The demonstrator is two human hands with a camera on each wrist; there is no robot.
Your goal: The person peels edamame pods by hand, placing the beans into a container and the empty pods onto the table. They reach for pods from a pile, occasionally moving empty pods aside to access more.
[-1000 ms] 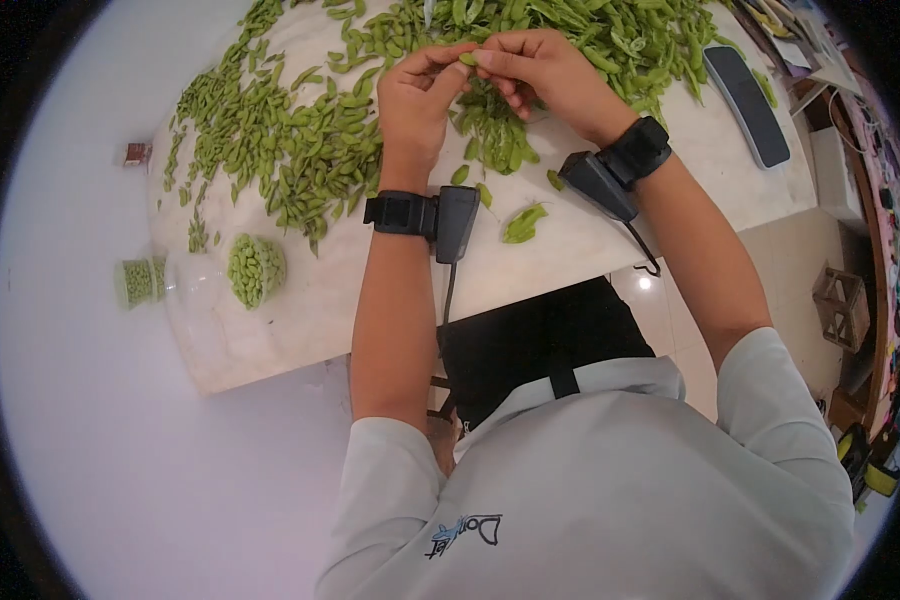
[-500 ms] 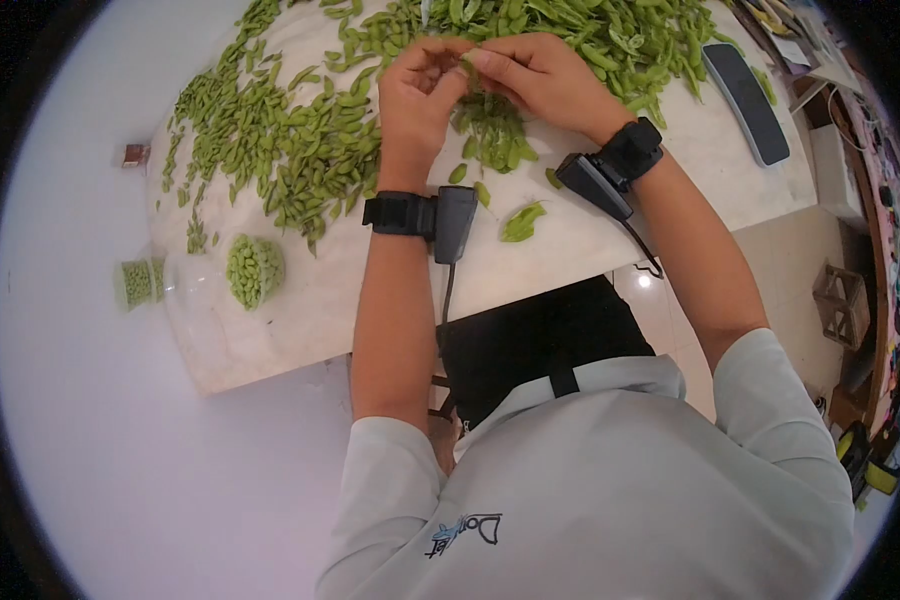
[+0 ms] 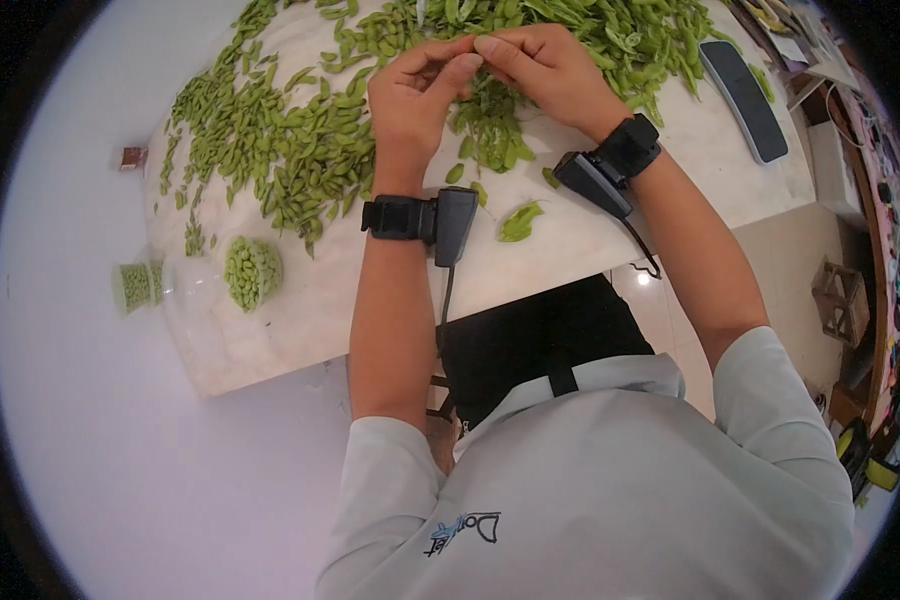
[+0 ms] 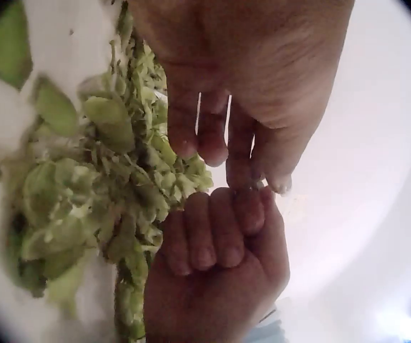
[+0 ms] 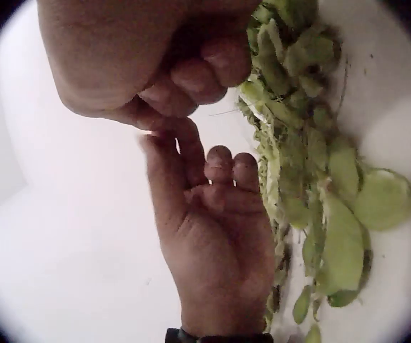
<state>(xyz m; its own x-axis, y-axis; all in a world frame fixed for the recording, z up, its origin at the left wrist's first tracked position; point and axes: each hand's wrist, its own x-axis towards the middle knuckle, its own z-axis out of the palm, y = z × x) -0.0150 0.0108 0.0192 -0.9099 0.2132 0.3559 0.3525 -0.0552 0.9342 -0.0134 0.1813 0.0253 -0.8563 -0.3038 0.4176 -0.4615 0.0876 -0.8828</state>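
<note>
In the head view the left hand (image 3: 407, 110) and the right hand (image 3: 562, 82) meet at their fingertips above green pods. Thumbs and forefingers pinch together at one spot, where a small green pod is almost wholly covered by the fingers. The left wrist view shows the right hand (image 4: 216, 268) with its other fingers curled, while the left hand (image 4: 255, 64) reaches down to it. Whole-looking pods (image 3: 310, 175) spread to the left. A heap of greens (image 3: 635, 45) lies behind the right hand, and flattened pods (image 3: 492, 135) lie between the wrists.
A clear cup of green beans (image 3: 253, 272) stands near the table's left front, with a second container of beans (image 3: 136, 287) at the left edge. A phone (image 3: 745, 102) lies at the right. One loose green piece (image 3: 519, 222) rests near the front edge of the table (image 3: 310, 320).
Both hands have shifted slightly up and stay together at the fingertips. The green pod that showed between them a second ago is now hidden by the fingers.
</note>
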